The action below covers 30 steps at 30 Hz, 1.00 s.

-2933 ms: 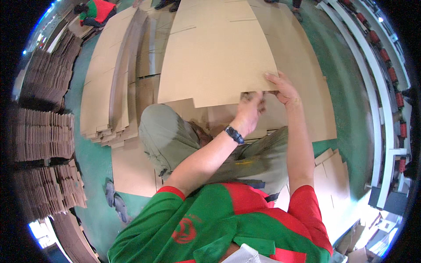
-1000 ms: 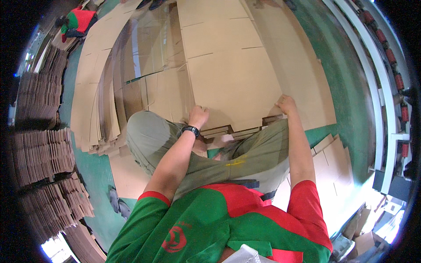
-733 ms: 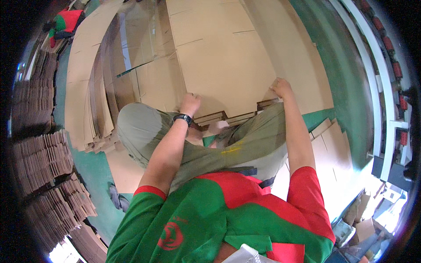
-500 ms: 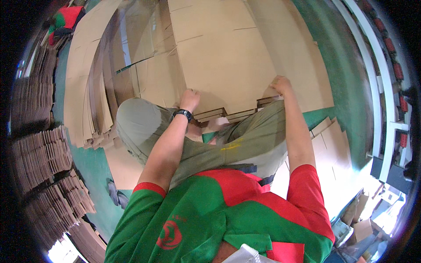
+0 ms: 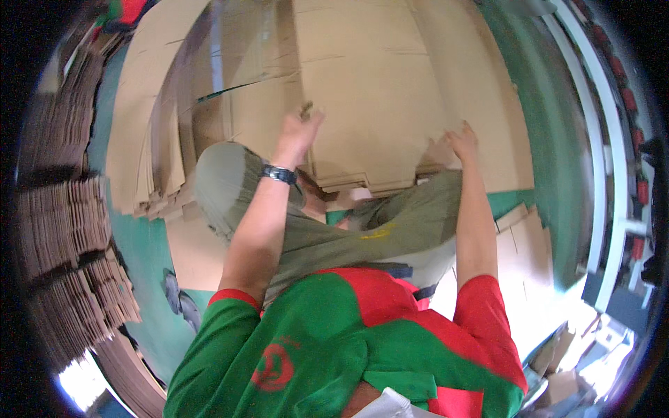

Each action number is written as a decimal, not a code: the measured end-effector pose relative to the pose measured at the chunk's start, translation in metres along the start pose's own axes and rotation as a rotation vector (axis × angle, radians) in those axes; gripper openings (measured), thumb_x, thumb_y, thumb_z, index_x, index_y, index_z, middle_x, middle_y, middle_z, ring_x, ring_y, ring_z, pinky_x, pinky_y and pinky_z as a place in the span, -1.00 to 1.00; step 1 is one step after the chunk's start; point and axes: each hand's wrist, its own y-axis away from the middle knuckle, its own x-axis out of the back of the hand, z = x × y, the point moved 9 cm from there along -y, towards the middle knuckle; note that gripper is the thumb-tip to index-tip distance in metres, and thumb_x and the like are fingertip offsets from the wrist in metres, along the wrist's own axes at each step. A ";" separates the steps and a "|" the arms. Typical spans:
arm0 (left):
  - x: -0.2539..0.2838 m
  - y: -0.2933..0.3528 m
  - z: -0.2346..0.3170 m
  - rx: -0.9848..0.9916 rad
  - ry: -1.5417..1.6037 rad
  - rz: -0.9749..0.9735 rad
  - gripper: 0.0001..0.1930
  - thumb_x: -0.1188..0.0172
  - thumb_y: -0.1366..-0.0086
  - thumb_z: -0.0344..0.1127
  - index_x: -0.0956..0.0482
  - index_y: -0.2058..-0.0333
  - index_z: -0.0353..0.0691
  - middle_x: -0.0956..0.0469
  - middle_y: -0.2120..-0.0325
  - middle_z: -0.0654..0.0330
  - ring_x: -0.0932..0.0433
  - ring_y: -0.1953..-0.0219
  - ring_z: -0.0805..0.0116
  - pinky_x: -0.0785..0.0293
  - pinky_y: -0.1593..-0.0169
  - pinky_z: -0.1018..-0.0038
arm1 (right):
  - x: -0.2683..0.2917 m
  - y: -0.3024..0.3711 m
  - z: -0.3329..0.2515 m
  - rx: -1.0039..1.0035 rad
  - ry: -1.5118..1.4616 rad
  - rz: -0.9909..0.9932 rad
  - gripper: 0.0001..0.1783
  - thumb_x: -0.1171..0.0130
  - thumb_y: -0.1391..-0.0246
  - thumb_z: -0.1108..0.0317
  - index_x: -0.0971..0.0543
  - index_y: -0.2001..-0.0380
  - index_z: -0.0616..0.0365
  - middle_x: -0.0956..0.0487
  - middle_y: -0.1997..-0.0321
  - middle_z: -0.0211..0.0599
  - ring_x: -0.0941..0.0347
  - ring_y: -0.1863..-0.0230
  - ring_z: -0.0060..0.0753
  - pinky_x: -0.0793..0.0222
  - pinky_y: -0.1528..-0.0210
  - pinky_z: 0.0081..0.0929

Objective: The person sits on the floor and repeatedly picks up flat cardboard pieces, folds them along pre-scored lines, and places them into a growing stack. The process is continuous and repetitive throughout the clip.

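Note:
Cardboard sheets (image 5: 369, 104) lie stacked flat in front of me, with notched ends near my legs. Over the left part of the top sheet is my left hand (image 5: 300, 134), raised and closed, a dark watch on its wrist. A small brownish thing (image 5: 306, 109) pokes out beyond its fingers; blur hides its kind. My right hand (image 5: 461, 145) hovers or rests at the right side of the same sheet, thumb and fingers apart and nothing visible in them. Whether it touches the cardboard I cannot tell.
Another cardboard stack (image 5: 143, 139) rises at the left, beside my bent knee. Bundles of cardboard (image 5: 66, 223) line the far left edge. More flat cardboard (image 5: 526, 244) lies at my right on the green floor (image 5: 512, 203). A pale metal frame (image 5: 613, 209) runs along the right.
My left hand has lifted forward, away from the sheet's near edge, with the small brownish thing now showing. My right hand has opened its fingers. The view has shifted slightly.

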 end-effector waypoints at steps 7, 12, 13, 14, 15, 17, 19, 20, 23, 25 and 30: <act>0.294 0.017 -0.006 -0.124 0.375 0.621 -0.54 -0.20 -0.26 -0.13 -0.47 0.01 -0.40 -0.57 0.20 0.09 -0.58 0.23 0.35 -0.54 0.20 0.46 | 0.041 0.018 0.047 -0.170 -0.862 0.198 -0.35 -0.14 -0.17 0.21 -0.24 -0.28 0.19 -0.38 -0.20 -0.08 -0.48 0.02 -0.19 -0.49 0.17 -0.37; 0.453 0.079 -0.152 0.290 -0.051 1.208 -0.66 -0.13 -0.18 -0.32 -0.51 0.11 -0.41 -0.59 0.36 0.00 -0.58 0.31 0.25 -0.52 0.34 0.36 | 0.039 0.016 0.059 -0.330 -1.009 0.261 -0.34 -0.15 -0.18 0.16 -0.25 -0.26 0.21 -0.36 -0.22 -0.06 -0.47 -0.01 0.00 -0.52 0.10 -0.25; 0.471 0.089 -0.169 0.395 -0.255 1.320 -0.69 -0.11 -0.16 -0.34 -0.52 0.15 -0.40 -0.59 0.39 -0.02 -0.59 0.30 0.18 -0.52 0.31 0.33 | 0.038 0.016 0.064 -0.369 -1.011 0.310 -0.36 -0.16 -0.17 0.18 -0.27 -0.25 0.21 -0.36 -0.23 -0.06 -0.49 0.02 0.01 -0.52 0.12 -0.25; 0.480 0.090 -0.201 0.374 0.003 1.311 -0.59 -0.15 -0.15 -0.24 -0.49 0.08 -0.40 -0.58 0.33 -0.05 -0.58 0.25 0.16 -0.51 0.24 0.33 | 0.034 0.011 0.063 -0.352 -1.011 0.274 -0.37 -0.16 -0.17 0.19 -0.27 -0.24 0.21 -0.36 -0.22 -0.06 -0.49 0.02 0.02 -0.52 0.12 -0.26; 0.483 0.091 -0.238 0.411 0.299 1.231 -0.49 -0.19 -0.14 -0.15 -0.45 0.02 -0.40 -0.58 0.27 -0.08 -0.57 0.21 0.13 -0.50 0.17 0.33 | 0.030 0.008 0.066 -0.362 -1.003 0.271 -0.37 -0.16 -0.17 0.20 -0.27 -0.24 0.22 -0.37 -0.22 -0.06 -0.49 0.01 0.03 -0.52 0.12 -0.27; 0.479 0.073 -0.288 0.448 0.728 1.054 -0.37 -0.18 -0.17 -0.03 -0.33 -0.09 -0.36 -0.46 0.11 -0.11 -0.49 0.08 0.05 -0.46 0.05 0.23 | 0.022 0.002 0.073 -0.362 -1.031 0.224 -0.38 -0.15 -0.17 0.21 -0.28 -0.23 0.22 -0.38 -0.19 -0.06 -0.49 0.03 0.00 -0.52 0.14 -0.28; 0.487 0.061 -0.318 0.360 0.931 0.905 -0.33 -0.07 -0.25 0.03 -0.15 -0.20 -0.26 -0.23 -0.09 -0.13 -0.35 -0.08 -0.04 -0.40 -0.03 0.04 | 0.015 0.002 0.085 -0.428 -1.067 0.228 -0.39 -0.14 -0.17 0.22 -0.27 -0.22 0.21 -0.41 -0.16 -0.07 -0.50 0.06 -0.06 -0.52 0.19 -0.30; 0.489 0.050 -0.329 0.312 1.021 0.824 -0.31 -0.02 -0.29 0.06 -0.06 -0.25 -0.22 -0.12 -0.19 -0.13 -0.27 -0.16 -0.09 -0.36 -0.07 -0.06 | 0.015 0.000 0.082 -0.355 -1.067 0.226 -0.41 -0.14 -0.17 0.23 -0.29 -0.21 0.22 -0.43 -0.13 -0.09 -0.49 0.11 -0.13 -0.51 0.24 -0.31; 0.499 0.026 -0.361 0.324 1.352 0.777 -0.37 0.21 -0.42 -0.01 0.14 -0.37 0.01 0.10 -0.35 -0.06 -0.02 -0.34 -0.16 -0.08 -0.30 -0.13 | 0.018 0.008 0.087 -0.449 -1.002 0.322 -0.47 -0.15 -0.15 0.25 -0.37 -0.14 0.25 -0.50 -0.01 -0.13 -0.46 0.31 -0.36 -0.45 0.46 -0.42; 0.504 0.013 -0.367 0.357 1.271 0.729 -0.35 0.15 -0.40 -0.01 0.15 -0.36 0.02 0.04 -0.33 -0.04 -0.11 -0.29 -0.15 -0.16 -0.25 -0.10 | 0.024 0.012 0.072 -0.389 -0.870 0.310 -0.41 -0.17 -0.13 0.20 -0.36 -0.18 0.23 -0.50 0.12 -0.18 -0.45 0.44 -0.40 -0.42 0.56 -0.50; 0.497 0.012 -0.357 0.498 1.232 0.763 -0.29 0.06 -0.35 0.04 0.14 -0.34 -0.05 -0.05 -0.26 -0.10 -0.18 -0.23 -0.16 -0.27 -0.17 -0.07 | 0.030 0.019 0.040 -0.287 -0.754 0.234 -0.49 -0.22 -0.11 0.24 -0.46 -0.07 0.28 -0.58 0.23 -0.17 -0.44 0.53 -0.49 -0.35 0.64 -0.56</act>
